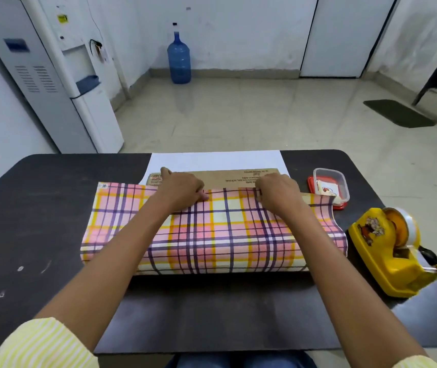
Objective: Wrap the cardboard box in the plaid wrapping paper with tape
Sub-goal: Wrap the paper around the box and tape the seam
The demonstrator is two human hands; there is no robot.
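Where the head view looks down across the dark bench (39,221), a brown cardboard box (238,177) lies flat at the middle of it, closer to the far edge than to the near one, with only a strip of its printed top showing. Plaid wrapping paper (225,235) in pink, yellow and purple curves up from the near side of the box and covers most of its top, while the far part of the sheet lies flat with its white side up and reaches the far edge of the bench. Both arms stretch forward over the paper. The left grip (182,189) rests on the paper's free edge with its fingers curled and pinching that edge, one digit pointing out onto the bare cardboard. The right grip (278,192) pinches the same edge further toward the right edge of the bench, knuckles up. A yellow tape dispenser (389,248) stands close to the right edge, just beside the paper's right end. A clear tub (331,185) on a red lid sits toward the far right corner, touching the paper's raised corner. Beyond the bench, a blue water jug (179,59) stands on the floor against the far wall, a white water cooler (84,83) stands at the left, and a dark mat (397,112) lies at the right.
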